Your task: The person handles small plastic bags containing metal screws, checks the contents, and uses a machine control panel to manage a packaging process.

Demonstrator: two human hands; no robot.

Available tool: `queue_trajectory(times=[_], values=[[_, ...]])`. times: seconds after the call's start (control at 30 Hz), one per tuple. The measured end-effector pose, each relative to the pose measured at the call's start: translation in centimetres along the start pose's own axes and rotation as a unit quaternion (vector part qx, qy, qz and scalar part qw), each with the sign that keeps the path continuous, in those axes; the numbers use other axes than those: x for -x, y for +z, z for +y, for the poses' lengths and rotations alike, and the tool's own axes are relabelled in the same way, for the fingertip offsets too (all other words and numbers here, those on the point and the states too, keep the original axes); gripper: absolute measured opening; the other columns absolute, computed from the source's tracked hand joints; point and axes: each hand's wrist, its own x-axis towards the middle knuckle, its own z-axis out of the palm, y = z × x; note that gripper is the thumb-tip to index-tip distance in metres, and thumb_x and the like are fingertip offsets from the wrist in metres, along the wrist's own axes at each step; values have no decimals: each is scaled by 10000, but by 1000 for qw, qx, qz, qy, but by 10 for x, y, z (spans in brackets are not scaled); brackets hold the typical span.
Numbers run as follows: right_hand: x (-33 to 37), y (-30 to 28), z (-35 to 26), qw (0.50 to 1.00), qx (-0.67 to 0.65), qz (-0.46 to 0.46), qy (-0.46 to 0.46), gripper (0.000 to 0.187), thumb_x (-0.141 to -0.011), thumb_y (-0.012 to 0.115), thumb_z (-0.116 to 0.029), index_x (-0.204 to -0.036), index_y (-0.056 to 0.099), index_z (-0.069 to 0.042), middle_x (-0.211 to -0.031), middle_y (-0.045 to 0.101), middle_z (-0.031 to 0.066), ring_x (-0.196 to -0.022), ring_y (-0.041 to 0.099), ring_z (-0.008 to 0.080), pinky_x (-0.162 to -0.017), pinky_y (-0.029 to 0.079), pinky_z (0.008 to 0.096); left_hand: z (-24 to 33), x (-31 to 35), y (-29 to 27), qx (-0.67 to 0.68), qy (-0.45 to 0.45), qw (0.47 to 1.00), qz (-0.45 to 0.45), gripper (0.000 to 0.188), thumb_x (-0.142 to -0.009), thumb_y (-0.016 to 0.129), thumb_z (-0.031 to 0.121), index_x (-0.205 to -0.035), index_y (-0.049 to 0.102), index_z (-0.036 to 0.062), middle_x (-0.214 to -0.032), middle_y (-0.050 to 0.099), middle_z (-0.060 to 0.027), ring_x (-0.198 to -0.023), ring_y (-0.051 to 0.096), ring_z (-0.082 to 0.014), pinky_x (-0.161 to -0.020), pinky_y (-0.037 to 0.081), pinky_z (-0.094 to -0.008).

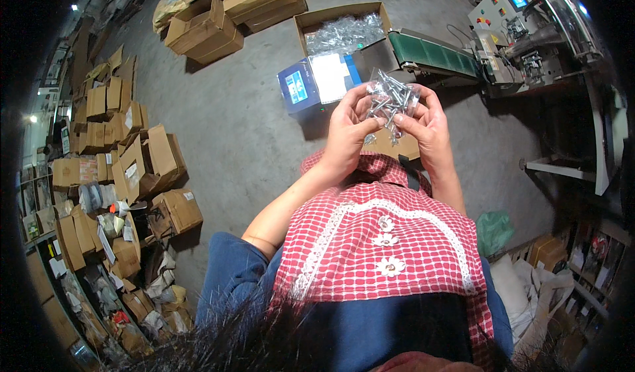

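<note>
A clear plastic bag of silvery metal screws (393, 102) is held up in front of me between both hands. My left hand (350, 126) grips its left side, the thumb pressed on the front near the lower part. On the other side my right hand (429, 126) has its fingers curled round the edge, its thumb also on the plastic. Both hands are closed on the bag. Just beyond my left hand stands a blue box (296, 89) with a white top. Part of a brown cardboard piece (395, 148) shows below the bag, mostly hidden by my hands and apron.
An open carton (340, 13) of clear bags lies beyond the blue box. A green conveyor belt (433, 54) runs from beside it to a machine (493, 18) with a lit screen at right. Cardboard boxes (205, 31) stand at far left; more line the left side.
</note>
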Motion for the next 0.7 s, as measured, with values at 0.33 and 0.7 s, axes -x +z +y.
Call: queue_trajectory(times=[0.33,0.7], values=[[3,2,-7,999,14,32,3,559,-862,711,-30,-1336,416,-5,-1072,680,122,-917,659,131,-792,531,255,2,0,2,7,-8,1000,5,573,-825,595,-93,-1373,445,-22,-1200,634,-129,-1069,628,-179,-930,504,-305],[8,-4,-25,997,-62,31,-36,577,-811,664,79,-1335,431,20,-1074,640,128,-965,651,153,-836,545,258,1,0,-3,-9,-67,997,20,521,-827,627,-12,-1331,498,-23,-1120,663,-102,-976,633,-145,-877,497,-269]])
